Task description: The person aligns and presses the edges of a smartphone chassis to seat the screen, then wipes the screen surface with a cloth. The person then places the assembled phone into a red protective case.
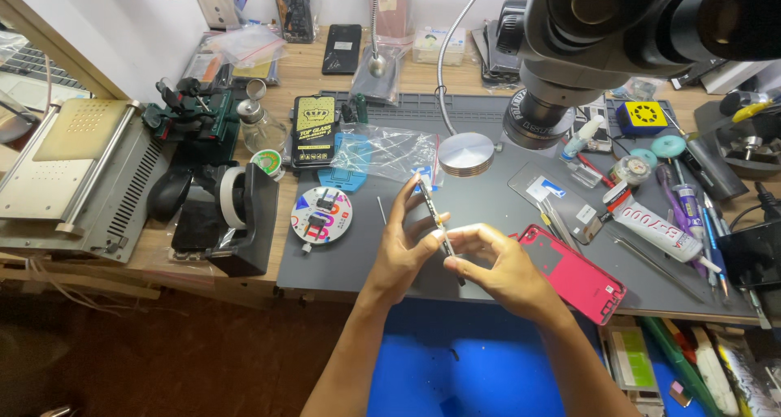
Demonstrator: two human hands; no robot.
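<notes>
left hand [404, 250] pinches thin dark phone [435, 219] edge-on | long axis 11-to-5 o'clock | right hand [504, 272] at 4 o'clock, fingertips closed on its lower edge | red back cover [579, 277] at 3 o'clock

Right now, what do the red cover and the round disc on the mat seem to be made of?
Red cover: probably plastic or painted glass, glossy, since it is thin and shiny. Round disc: likely brushed metal, silver and matte, with stacked edges.

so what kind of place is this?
Most likely a phone repair bench. A stereo microscope hangs over a grey work mat, a red phone back cover lies on it, and both hands, left hand and right hand, hold a slim phone edge-on.
</notes>
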